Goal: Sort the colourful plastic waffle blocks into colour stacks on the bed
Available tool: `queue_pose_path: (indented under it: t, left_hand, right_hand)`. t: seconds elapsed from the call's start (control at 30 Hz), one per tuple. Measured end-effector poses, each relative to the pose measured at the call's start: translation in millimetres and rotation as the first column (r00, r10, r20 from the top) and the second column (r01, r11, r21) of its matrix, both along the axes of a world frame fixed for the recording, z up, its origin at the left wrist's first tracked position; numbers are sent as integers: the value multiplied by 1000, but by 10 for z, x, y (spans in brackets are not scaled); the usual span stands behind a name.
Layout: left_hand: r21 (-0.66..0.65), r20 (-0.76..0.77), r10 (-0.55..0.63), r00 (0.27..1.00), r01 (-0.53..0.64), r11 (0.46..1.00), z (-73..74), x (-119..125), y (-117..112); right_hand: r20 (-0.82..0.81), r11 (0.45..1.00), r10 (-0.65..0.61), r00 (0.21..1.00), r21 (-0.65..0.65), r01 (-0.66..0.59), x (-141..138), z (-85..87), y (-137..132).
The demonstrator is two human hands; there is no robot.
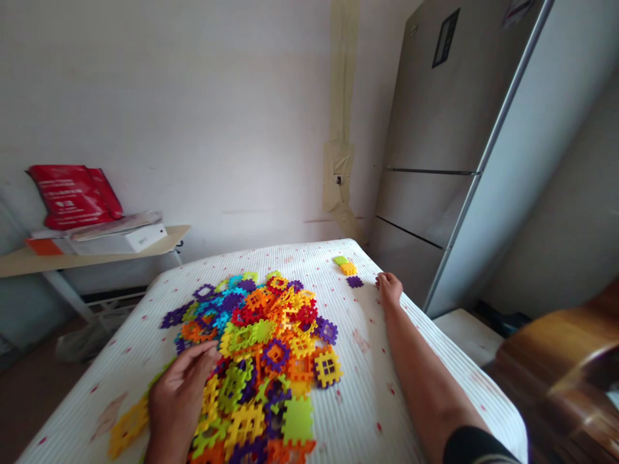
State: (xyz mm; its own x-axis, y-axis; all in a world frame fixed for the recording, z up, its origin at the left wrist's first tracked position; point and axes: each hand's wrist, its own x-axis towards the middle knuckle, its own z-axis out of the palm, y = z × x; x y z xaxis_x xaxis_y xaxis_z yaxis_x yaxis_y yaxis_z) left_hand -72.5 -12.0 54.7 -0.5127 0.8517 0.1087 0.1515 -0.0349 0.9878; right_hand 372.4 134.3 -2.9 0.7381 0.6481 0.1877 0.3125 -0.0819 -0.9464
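My left hand (180, 390) is over the near left side of a heaped pile of interlocking plastic building tiles (264, 332). Its fingers are curled and the thumb is drawn in towards them; whatever lies between the tips is hidden. Yellow, orange, purple, green, red and blue tiles make up the pile, some solid and some with window-like openings. Stretched out to the table's right edge, my right hand (389, 288) has its fingers bent together, and I cannot make out what they hold. Just left of it lie a purple tile (354, 281), a yellow tile (348, 268) and a green tile (340, 260).
A white ribbed cloth with red marks covers the table (360, 399). The tall grey fridge (430, 142) stands beyond its right side. On the left, a side desk (97, 259) bears red bags (75, 196) and a white box (130, 237). Brown furniture (561, 351) is at the lower right.
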Motion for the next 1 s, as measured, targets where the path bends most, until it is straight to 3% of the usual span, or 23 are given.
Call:
queue_pose_path:
  t: [0.37, 0.7, 1.0]
  left_hand:
    - [-6, -20, -29, 999, 29, 1000, -56, -48, 26]
    - [-47, 47, -10, 999, 12, 999, 32, 15, 7]
    - [-70, 5, -25, 1000, 25, 997, -7, -28, -6]
  right_hand:
    - [58, 998, 59, 997, -38, -57, -41, 32, -38]
    - [72, 997, 63, 995, -55, -59, -33, 38, -32]
    - [55, 997, 64, 996, -49, -61, -37, 26, -30]
